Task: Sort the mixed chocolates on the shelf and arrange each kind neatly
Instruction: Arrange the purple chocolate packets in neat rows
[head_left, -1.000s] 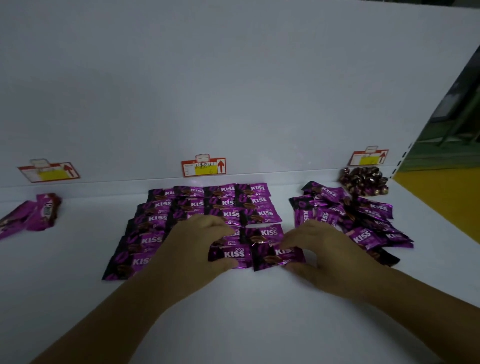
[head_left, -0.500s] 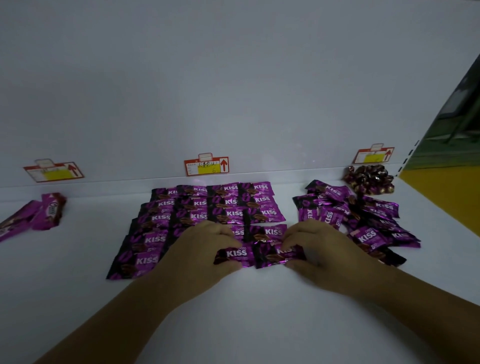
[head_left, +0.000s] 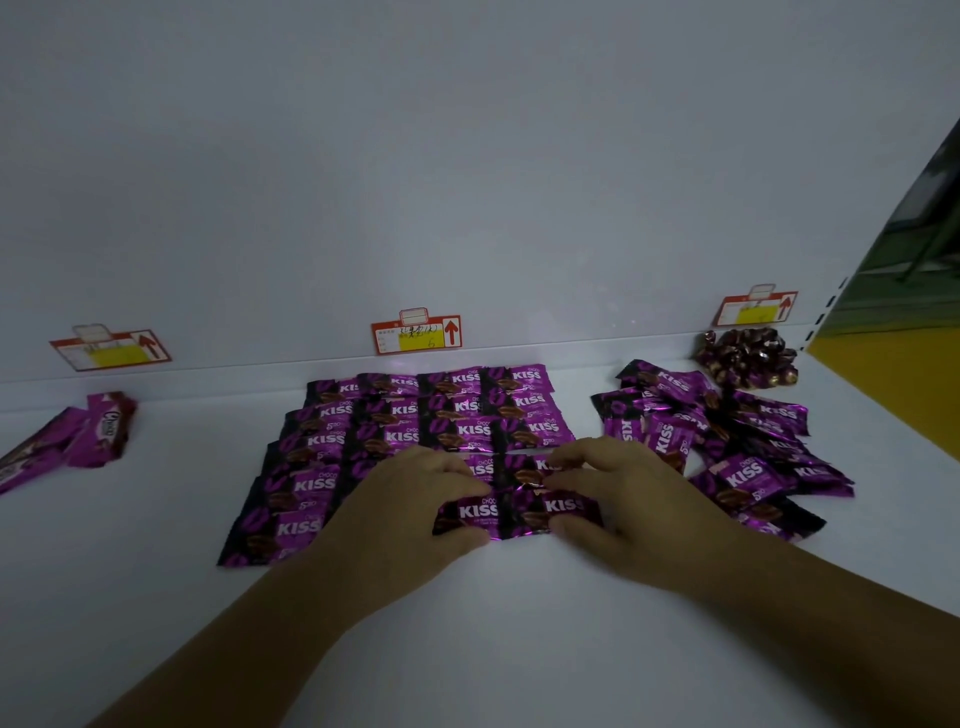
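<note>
Several purple KISS chocolate packets (head_left: 431, 415) lie in neat rows at the middle of the white shelf (head_left: 493, 623). At the front of the rows lie two KISS packets side by side: my left hand (head_left: 410, 509) pinches the left one (head_left: 470, 514) and my right hand (head_left: 623, 499) pinches the right one (head_left: 563, 512) between thumb and fingers. To the right is a loose, unsorted pile of KISS packets (head_left: 727, 441). A heap of small brown wrapped chocolates (head_left: 748, 356) sits at the back right. Purple Choco bars (head_left: 88, 431) lie at the far left.
Three red and yellow price tags (head_left: 415, 332) are fixed along the white back wall. The shelf's right edge (head_left: 893, 405) drops off to a yellow floor. Bare white shelf lies in front of my hands.
Both hands have drawn slightly closer together on the two front packets, nudging them into line with the rows. The piles have not moved.
</note>
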